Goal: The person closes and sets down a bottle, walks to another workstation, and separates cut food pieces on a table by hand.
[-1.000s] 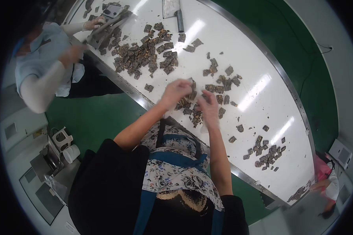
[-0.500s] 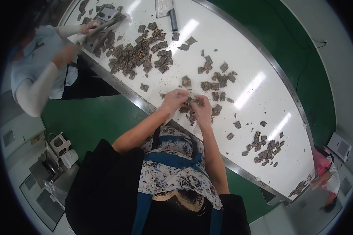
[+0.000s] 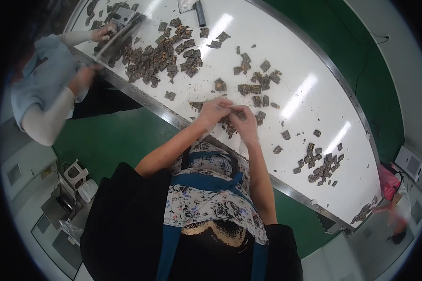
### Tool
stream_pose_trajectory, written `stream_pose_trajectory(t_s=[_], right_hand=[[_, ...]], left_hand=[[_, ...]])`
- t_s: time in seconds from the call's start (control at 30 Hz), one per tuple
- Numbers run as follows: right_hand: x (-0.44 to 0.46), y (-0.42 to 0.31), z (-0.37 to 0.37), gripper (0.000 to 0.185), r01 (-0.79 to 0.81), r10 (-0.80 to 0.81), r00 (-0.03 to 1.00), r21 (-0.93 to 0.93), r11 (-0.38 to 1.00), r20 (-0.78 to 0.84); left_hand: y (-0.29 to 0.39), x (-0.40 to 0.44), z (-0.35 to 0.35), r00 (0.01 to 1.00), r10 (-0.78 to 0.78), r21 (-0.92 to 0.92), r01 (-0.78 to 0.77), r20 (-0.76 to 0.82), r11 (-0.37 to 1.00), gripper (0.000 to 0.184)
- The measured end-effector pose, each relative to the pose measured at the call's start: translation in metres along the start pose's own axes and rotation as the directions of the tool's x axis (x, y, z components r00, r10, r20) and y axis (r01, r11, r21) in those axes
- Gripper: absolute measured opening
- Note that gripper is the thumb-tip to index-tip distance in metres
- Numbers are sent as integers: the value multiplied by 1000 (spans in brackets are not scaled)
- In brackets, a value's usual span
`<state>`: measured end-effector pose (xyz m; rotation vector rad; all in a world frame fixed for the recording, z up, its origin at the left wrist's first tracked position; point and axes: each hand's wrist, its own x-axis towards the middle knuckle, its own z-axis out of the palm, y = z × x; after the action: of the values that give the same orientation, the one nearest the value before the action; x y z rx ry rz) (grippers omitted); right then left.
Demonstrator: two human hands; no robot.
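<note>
Between hands (image 3: pixel 214 112) (image 3: pixel 245 125), dark piece (image 3: pixel 240 114), axis unclear

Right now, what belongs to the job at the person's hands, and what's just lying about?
In the job, it seems:
left hand
right hand
dark pieces under the hands
white table

Probably just lying about:
cleaver, no hand on it
white tub, off the table
</note>
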<state>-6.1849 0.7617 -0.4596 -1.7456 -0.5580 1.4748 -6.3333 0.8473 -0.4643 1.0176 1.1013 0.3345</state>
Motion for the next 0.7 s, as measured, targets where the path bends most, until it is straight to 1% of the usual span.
stream_pose_trajectory(t_s=[0.03, 0.07, 0.1, 0.13, 0.17, 0.23, 0.27, 0.3, 0.33, 0.37, 0.4, 0.47, 0.53, 0.6, 0.63, 0.7], right_hand=[[-3, -3, -4, 24, -19, 18, 1000, 156, 988, 10], [-4, -6, -7, 23, -76, 78, 997, 333, 940, 8], [-5, -9, -11, 24, -127, 137, 990, 498, 858, 17], [-4, -4, -15, 26, -145, 153, 987, 626, 767, 42], [-5, 0, -19, 26, -144, 156, 987, 627, 765, 37], [-7, 6, -25, 26, -164, 172, 983, 750, 641, 68], [-7, 7, -27, 29, -159, 154, 985, 754, 638, 78], [-7, 8, -28, 29, -157, 154, 985, 755, 637, 75], [-8, 5, -26, 31, -148, 143, 987, 731, 667, 70], [-8, 2, -25, 34, -139, 130, 989, 705, 695, 67], [-7, 2, -25, 34, -140, 129, 989, 706, 694, 69], [-6, 2, -25, 36, -180, 123, 984, 669, 721, 132], [-7, 3, -25, 34, -153, 115, 988, 701, 697, 102], [-10, 6, -28, 32, -125, 111, 992, 732, 670, 68], [-12, 6, -28, 31, -126, 125, 991, 733, 668, 57], [-16, 7, -31, 31, -125, 140, 989, 736, 665, 42]], left_hand=[[5, 0, 1, 998, -65, -81, 65, -5, 995, 32], [11, 0, 1, 998, -69, -79, 69, -1, 994, 32], [17, 1, 1, 989, -149, -232, 146, 5, 962, 32], [19, 5, 1, 974, -226, -378, 218, 22, 900, 33], [17, 9, -3, 971, -237, -386, 235, 44, 892, 30], [20, 10, -6, 973, -217, -397, 230, 78, 888, 31], [24, 9, -5, 975, -193, -411, 220, 106, 885, 31], [28, 8, -6, 969, -213, -352, 244, 125, 904, 38], [35, 7, -3, 969, -215, -352, 245, 125, 903, 38], [42, 6, 1, 963, -224, -221, 254, 152, 942, 43], [45, 6, 4, 955, -237, -87, 255, 176, 963, 48], [39, 11, 6, 947, -252, -77, 272, 198, 959, 50], [30, 17, 7, 937, -268, -66, 289, 225, 955, 51], [19, 22, 7, 946, -267, 2, 272, 183, 962, 44], [13, 24, 7, 945, -270, 3, 274, 184, 962, 44], [1, 29, 6, 973, -222, -96, 227, 62, 969, 39]])
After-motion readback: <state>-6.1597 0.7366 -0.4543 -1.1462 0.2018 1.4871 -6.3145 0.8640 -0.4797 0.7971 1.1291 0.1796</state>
